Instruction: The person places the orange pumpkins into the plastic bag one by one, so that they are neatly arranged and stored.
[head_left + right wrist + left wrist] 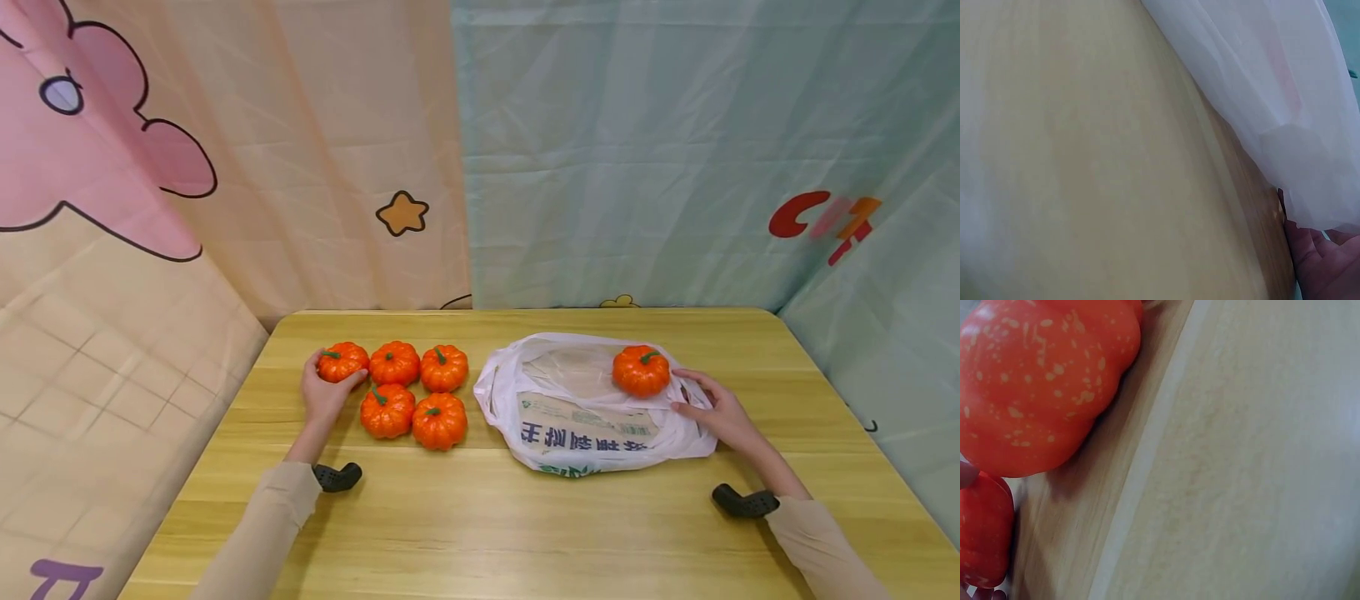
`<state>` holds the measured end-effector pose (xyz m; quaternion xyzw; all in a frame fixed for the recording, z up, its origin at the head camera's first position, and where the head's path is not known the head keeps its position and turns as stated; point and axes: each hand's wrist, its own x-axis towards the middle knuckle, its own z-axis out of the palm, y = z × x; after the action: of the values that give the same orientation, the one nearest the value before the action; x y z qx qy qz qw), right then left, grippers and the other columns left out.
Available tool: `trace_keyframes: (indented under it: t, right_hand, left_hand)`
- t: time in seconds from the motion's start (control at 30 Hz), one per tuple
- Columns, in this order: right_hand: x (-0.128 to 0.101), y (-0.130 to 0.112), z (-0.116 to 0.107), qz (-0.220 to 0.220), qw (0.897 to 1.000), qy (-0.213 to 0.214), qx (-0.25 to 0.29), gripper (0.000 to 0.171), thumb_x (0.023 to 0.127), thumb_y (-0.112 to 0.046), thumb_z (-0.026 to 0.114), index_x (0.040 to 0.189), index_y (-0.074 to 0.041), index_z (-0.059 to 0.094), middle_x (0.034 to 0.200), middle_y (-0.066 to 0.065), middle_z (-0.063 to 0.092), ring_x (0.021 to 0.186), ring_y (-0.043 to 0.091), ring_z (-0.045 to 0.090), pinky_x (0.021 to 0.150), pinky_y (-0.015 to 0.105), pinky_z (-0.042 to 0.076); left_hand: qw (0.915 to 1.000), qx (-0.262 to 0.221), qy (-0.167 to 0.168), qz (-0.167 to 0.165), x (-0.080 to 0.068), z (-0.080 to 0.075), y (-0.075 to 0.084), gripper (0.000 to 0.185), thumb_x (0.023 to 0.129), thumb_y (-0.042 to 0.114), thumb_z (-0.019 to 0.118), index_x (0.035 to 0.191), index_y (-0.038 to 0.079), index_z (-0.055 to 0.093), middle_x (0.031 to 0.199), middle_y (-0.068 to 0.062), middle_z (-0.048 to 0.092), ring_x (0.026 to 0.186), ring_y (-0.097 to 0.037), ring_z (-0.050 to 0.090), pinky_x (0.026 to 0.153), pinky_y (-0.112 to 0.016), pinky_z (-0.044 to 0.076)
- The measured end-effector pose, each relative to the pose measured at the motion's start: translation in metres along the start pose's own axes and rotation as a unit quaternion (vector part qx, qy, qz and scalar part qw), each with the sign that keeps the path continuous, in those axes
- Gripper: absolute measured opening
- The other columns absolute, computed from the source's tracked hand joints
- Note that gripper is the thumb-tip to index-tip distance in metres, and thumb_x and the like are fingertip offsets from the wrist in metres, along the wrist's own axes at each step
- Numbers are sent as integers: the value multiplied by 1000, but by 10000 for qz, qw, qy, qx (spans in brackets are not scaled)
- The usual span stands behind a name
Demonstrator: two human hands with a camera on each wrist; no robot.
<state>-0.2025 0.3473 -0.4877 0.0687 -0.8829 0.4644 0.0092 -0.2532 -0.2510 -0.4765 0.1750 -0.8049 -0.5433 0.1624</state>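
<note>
At the left of the head view my left hand [327, 393] grips a small orange pumpkin [344, 362], fingers on its far left side and thumb on its right. Close beside it on the table sit several more pumpkins, the nearest being one with a green stem [387, 411]. In the left wrist view a speckled pumpkin [1041, 387] looms large, and the gripped pumpkin [984, 531] shows below it. My right hand [716, 412] holds the right edge of a white plastic bag [525, 442]. One pumpkin [641, 372] lies at the bag's right end, near those fingertips.
The bag lies flat on its side on the wooden table [480, 533], its printed side showing. Patterned curtains [645, 167] hang behind and beside the table. A black strap piece [339, 477] sits on the left wrist, another [744, 502] on the right.
</note>
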Motion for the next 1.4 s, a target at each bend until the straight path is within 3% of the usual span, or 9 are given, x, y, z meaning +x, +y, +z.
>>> trace_keyframes:
  t: [0.07,0.2,0.7,0.93,1.3,1.33,1.4]
  right_hand:
    - [1,0,0,1,10000,-15,70,58,92,-18,64,141,2,39,147,31,32,131,49,28,105,67,24]
    - [1,0,0,-18,9999,-27,152,58,92,-16,64,141,3,39,147,32,31,132,50,26,104,70,21]
    - [1,1,0,-37,9999,-30,165,58,92,-17,64,140,3,39,146,33,31,133,51,25,104,70,21]
    - [0,-2,0,-33,9999,-30,122,58,93,-19,64,140,2,39,147,32,31,133,50,25,105,69,21]
    - [-1,-3,0,-14,9999,-13,153,57,92,-18,64,139,3,40,146,32,31,132,50,25,104,70,21]
    - [-1,-3,0,-21,9999,-14,156,57,92,-18,64,139,3,40,147,32,31,132,50,25,104,69,22]
    - [-2,-3,0,-29,9999,-8,108,57,93,-19,64,139,2,40,147,32,31,133,49,25,113,54,25]
  left_hand:
    - [10000,-9,-5,-23,-1,0,1,87,78,12,79,146,-2,26,148,-24,34,138,-38,33,117,-47,26]
    - [10000,-49,-4,-52,-2,-1,1,87,78,13,79,145,-2,26,147,-24,34,137,-38,34,117,-47,26]
    - [9998,-26,47,-170,-3,-4,1,87,79,17,79,146,0,27,148,-22,34,138,-36,34,117,-46,26]
    - [9988,-282,282,-290,-10,-8,8,89,76,17,81,145,-2,28,147,-22,35,136,-36,36,116,-46,29]
    - [9982,-404,358,-264,-20,-11,20,89,75,19,81,145,1,29,147,-20,36,134,-34,37,115,-44,30]
    - [9980,-449,374,-255,-21,-11,21,89,75,18,81,145,1,29,146,-20,36,134,-34,37,115,-44,31]
    - [9975,-522,406,-250,-24,-12,25,89,75,18,81,145,1,30,146,-20,36,133,-33,38,115,-44,31]
